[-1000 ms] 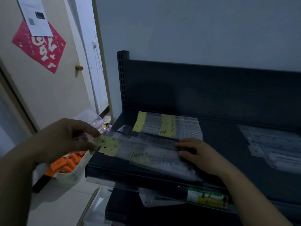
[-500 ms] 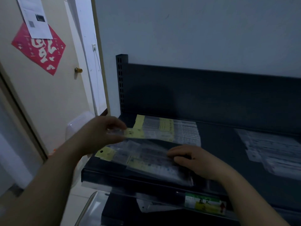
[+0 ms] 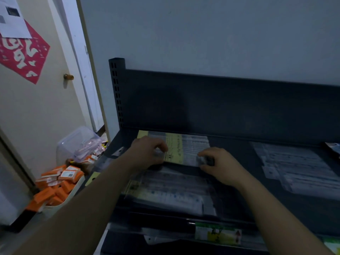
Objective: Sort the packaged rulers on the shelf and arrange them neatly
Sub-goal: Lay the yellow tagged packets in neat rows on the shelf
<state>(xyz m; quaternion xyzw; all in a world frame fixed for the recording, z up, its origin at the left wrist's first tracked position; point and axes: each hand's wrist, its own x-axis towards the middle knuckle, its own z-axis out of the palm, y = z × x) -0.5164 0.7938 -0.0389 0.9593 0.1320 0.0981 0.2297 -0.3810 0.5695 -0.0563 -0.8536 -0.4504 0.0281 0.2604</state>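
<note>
Dark grey metal shelf (image 3: 237, 144) carries everything. Loose pile of clear-packaged rulers (image 3: 298, 168) lies toward the right edge. Flat stack of clear-packaged rulers (image 3: 171, 190) sits at the front edge, under both forearms. Yellow-carded stack of clear-packaged rulers (image 3: 185, 150) is in the back-left corner. Left hand (image 3: 147, 153) grips its left end and right hand (image 3: 219, 166) its right end, fingers curled. Orange boxes (image 3: 57, 186) are on the floor to the left.

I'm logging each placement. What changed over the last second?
The left hand carried its packaged ruler from beyond the left edge of the shelf onto the back stack, still holding it. The right hand left the front pile and moved back to grip the stack's right end. The front pile and right-side pile stayed put.
</note>
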